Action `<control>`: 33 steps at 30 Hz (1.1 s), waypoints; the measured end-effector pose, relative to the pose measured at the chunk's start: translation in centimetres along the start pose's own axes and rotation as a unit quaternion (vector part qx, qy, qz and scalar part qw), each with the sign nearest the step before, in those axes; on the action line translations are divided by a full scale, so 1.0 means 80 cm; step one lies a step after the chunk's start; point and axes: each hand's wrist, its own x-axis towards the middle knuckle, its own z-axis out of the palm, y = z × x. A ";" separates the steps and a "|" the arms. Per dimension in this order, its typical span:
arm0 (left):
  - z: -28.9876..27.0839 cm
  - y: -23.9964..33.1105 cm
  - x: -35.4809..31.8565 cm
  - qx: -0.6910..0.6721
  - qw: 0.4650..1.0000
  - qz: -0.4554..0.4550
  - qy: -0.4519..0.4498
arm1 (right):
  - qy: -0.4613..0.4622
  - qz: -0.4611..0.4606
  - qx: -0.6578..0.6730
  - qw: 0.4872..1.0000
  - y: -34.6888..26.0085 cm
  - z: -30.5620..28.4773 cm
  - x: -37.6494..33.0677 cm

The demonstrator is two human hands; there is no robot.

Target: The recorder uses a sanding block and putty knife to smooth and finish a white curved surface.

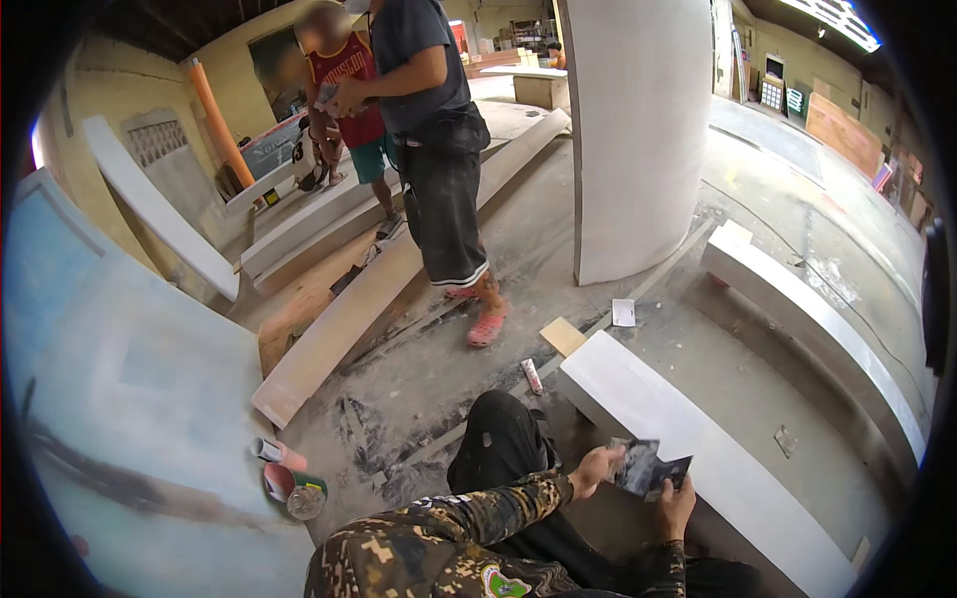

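In front of my knees, my left hand (pixel 593 472) is closed on the edge of a dark flat sheet (pixel 635 464) smeared with pale grey paste. My right hand (pixel 677 508) pinches a thin black plate (pixel 666 472) with a notched upper edge. The two flat pieces meet or overlap between my hands; exactly how they touch I cannot make out. Both are held over the near edge of a long white beam (pixel 688 429), which lies on the floor to my right.
A red-and-white tube (pixel 531 377), a tan board (pixel 563 337) and a white square (pixel 623 313) lie ahead. Cans (pixel 281 453) stand left beside a pale blue panel (pixel 130 369). A curved white panel (pixel 643 140) rises ahead. Two people (pixel 434 130) are beyond a long plank (pixel 339 329).
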 end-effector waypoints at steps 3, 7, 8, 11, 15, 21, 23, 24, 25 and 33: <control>0.015 0.003 0.009 -0.121 0.989 0.025 0.077 | 0.028 -0.036 0.020 0.999 0.022 0.023 -0.009; 0.009 -0.008 0.014 -0.109 0.988 0.036 0.104 | -0.144 0.092 0.185 0.968 0.045 0.039 -0.026; 0.009 -0.010 0.014 -0.081 0.992 0.018 0.099 | -0.196 0.145 0.233 0.941 0.045 0.041 -0.029; 0.021 -0.008 0.010 -0.049 0.995 0.004 0.086 | -0.173 0.139 0.367 0.903 0.008 0.032 -0.027; 0.014 -0.015 0.013 0.048 0.994 0.063 0.069 | -0.092 0.177 0.519 0.831 -0.011 0.027 -0.024; 0.006 -0.026 0.027 0.091 0.977 0.136 0.137 | -0.092 0.177 0.424 0.883 0.003 0.030 -0.019; 0.007 -0.015 0.028 0.119 0.964 0.135 0.196 | -0.011 0.197 0.402 0.894 0.015 0.033 -0.019; 0.002 -0.013 0.027 0.147 0.945 0.137 0.260 | -0.011 0.196 0.402 0.894 0.020 0.035 -0.019; -0.004 -0.012 0.025 0.135 0.933 0.156 0.295 | -0.004 0.214 0.420 0.882 0.026 0.035 -0.019; -0.013 -0.022 0.019 0.086 0.943 0.175 0.270 | 0.013 0.212 0.424 0.880 0.045 0.040 -0.018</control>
